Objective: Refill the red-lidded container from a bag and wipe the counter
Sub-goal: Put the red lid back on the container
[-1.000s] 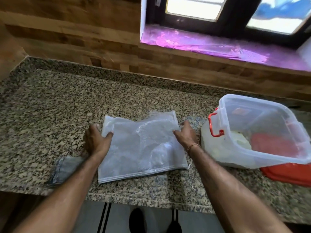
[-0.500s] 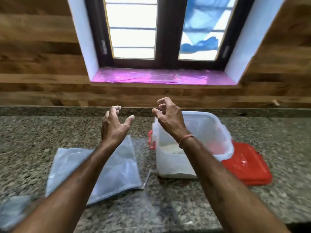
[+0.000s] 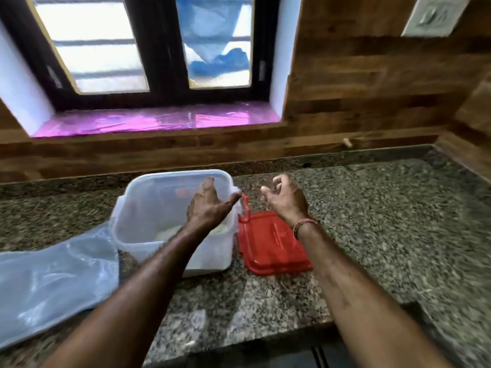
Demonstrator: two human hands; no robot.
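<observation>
both hands (image 3: 247, 200) empty, fingers spread, above container (image 3: 148, 208); lid (image 3: 268, 245) beside, bag (image 3: 50, 277) left, seemingly flat

Both bare forearms reach in from the bottom edge, converging toward 12 o'clock. The left hand (image 3: 210, 205) is raised, back toward the camera, fingers loosely spread and pointing up, thumb stretched out toward 3 o'clock; it holds nothing. The right hand (image 3: 285, 199) sits at its 3 o'clock, well apart, fingers curled loosely inward, empty too. A thread band circles the right wrist.
</observation>
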